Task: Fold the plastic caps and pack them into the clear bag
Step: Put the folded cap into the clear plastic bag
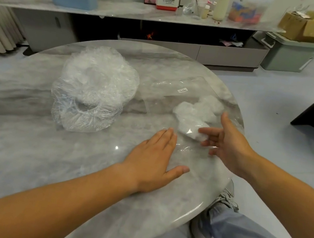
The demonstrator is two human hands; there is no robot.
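A loose pile of unfolded clear plastic caps (pixel 94 88) lies on the left middle of the round marble table (pixel 28 146). To its right a flat clear bag (pixel 175 93) with a small white label lies on the table; several folded white caps (pixel 194 114) sit inside it near its right end. My left hand (pixel 152 162) lies flat, fingers straight, on the bag's near edge. My right hand (pixel 227 140) hovers at the bag's mouth, fingers spread and relaxed, fingertips touching the nearest folded cap.
The table's rim (pixel 230 180) runs just under my right wrist, with my knee and grey shoe below it. Behind stands a long low cabinet (pixel 145 15) carrying a blue bin, boxes and bottles. A green storage box (pixel 288 54) sits at the far right.
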